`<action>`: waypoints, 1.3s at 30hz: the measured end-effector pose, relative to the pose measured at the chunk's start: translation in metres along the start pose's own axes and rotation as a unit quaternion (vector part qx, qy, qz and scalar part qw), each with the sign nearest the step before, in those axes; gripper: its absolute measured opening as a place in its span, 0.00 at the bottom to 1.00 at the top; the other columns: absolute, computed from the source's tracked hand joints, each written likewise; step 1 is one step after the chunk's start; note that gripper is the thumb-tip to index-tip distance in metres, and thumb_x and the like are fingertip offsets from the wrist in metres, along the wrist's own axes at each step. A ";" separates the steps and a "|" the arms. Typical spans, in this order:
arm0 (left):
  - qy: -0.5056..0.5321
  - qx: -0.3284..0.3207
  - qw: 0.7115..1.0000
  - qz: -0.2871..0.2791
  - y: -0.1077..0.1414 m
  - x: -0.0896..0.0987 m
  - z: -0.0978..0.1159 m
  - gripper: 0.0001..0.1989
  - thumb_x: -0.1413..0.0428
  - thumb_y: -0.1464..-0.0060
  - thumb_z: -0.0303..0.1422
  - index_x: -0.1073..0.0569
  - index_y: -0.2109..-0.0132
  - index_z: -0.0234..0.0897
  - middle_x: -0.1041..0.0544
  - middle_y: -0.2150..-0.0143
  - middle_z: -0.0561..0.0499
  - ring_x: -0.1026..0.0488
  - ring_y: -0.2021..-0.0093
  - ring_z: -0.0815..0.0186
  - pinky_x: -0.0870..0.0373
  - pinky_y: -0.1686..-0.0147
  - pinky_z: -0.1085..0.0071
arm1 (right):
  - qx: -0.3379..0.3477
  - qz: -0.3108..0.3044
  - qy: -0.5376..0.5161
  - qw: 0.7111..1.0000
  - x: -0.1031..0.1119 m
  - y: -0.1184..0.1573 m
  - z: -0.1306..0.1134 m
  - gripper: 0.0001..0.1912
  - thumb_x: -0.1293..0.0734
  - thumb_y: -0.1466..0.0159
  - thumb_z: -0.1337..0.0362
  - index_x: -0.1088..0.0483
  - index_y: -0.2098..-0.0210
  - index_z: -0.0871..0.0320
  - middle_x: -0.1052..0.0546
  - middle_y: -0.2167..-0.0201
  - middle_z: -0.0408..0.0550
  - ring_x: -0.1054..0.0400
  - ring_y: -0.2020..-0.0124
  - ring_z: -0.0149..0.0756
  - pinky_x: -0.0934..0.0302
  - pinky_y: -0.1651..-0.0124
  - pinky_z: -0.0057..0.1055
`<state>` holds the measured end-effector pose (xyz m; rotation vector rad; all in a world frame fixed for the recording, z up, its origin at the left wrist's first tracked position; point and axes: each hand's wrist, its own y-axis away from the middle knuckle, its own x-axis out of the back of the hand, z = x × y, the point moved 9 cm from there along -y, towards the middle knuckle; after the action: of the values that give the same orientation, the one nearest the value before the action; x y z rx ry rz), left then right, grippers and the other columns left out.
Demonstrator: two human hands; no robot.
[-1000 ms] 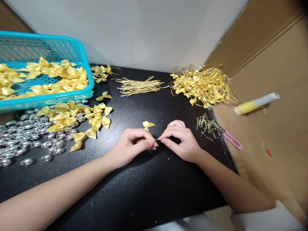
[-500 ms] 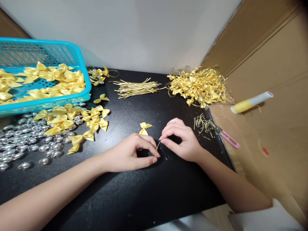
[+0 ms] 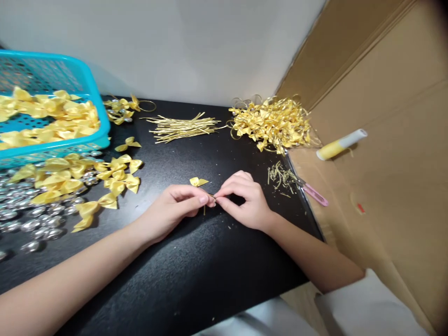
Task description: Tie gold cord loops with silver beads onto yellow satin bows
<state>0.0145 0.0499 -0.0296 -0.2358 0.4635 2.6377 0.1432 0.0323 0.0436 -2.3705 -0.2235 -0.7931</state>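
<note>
My left hand is closed in a pinch on a thin gold twist tie, and a short end of it hangs below the fingers. My right hand pinches the same tie, with its fingertips touching or almost touching those of the left. Most of the tie is hidden by the fingers. Just behind the left fingers lies a yellow ribbon bow on the black table. A bundle of straight gold ties rests farther back.
At left, a turquoise basket holds yellow bows, with silver heart-shaped beads and loose bows before it. Finished-looking looped bows are heaped back right. Tie clippings, pink-handled scissors and a yellow-white tube lie right.
The view has swung slightly right. My left hand has turned, its thumb now pressed against the fingers on the tie, and the two hands' fingertips have come together.
</note>
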 end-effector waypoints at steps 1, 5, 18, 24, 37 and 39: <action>0.033 0.017 0.999 0.017 -0.001 0.003 -0.005 0.11 0.31 0.58 0.41 0.18 0.73 0.38 0.21 0.74 0.50 0.38 0.78 0.75 0.41 0.78 0.78 | 0.006 0.012 0.015 1.000 0.000 0.001 -0.001 0.06 0.32 0.37 0.65 0.26 0.71 0.55 0.21 0.72 0.41 0.30 0.67 0.31 0.42 0.56 0.35; 0.101 0.067 0.990 0.071 -0.001 0.009 -0.017 0.16 0.27 0.69 0.43 0.18 0.75 0.37 0.26 0.80 0.51 0.42 0.80 0.76 0.42 0.80 0.80 | 0.044 0.041 0.110 0.992 -0.005 0.004 -0.008 0.10 0.34 0.35 0.64 0.25 0.72 0.54 0.22 0.74 0.39 0.32 0.69 0.29 0.46 0.56 0.35; -0.001 0.027 0.988 0.150 0.004 0.022 -0.016 0.12 0.28 0.65 0.42 0.16 0.70 0.44 0.16 0.68 0.50 0.27 0.73 0.68 0.29 0.75 0.76 | 0.105 0.053 0.186 0.976 -0.008 0.010 -0.020 0.10 0.37 0.35 0.65 0.28 0.73 0.55 0.22 0.73 0.37 0.33 0.69 0.28 0.50 0.50 0.37; -0.185 -0.115 0.965 0.147 0.013 0.009 0.018 0.04 0.33 0.57 0.37 0.17 0.70 0.44 0.16 0.67 0.51 0.21 0.66 0.61 0.24 0.61 0.67 | 0.093 0.043 0.143 0.984 -0.004 0.011 -0.023 0.08 0.37 0.36 0.68 0.30 0.72 0.57 0.24 0.73 0.39 0.33 0.68 0.29 0.49 0.51 0.37; -0.238 -0.158 0.953 0.100 0.017 -0.001 0.023 0.04 0.36 0.51 0.32 0.16 0.67 0.38 0.16 0.68 0.49 0.25 0.73 0.67 0.32 0.74 0.74 | 0.091 0.007 0.189 0.978 -0.009 0.012 -0.020 0.08 0.38 0.34 0.68 0.30 0.68 0.56 0.23 0.70 0.42 0.33 0.66 0.32 0.51 0.51 0.38; -0.234 -0.153 0.955 0.096 0.016 -0.002 0.021 0.05 0.36 0.51 0.33 0.17 0.67 0.37 0.17 0.68 0.49 0.25 0.73 0.67 0.32 0.74 0.74 | 0.096 0.008 0.192 0.977 -0.009 0.012 -0.021 0.08 0.39 0.34 0.68 0.30 0.69 0.56 0.23 0.71 0.42 0.33 0.67 0.32 0.51 0.51 0.38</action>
<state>0.0068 0.0428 -0.0052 0.3569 -0.0871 2.8194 0.1303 0.0106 0.0454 -1.9918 -0.1119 -1.1460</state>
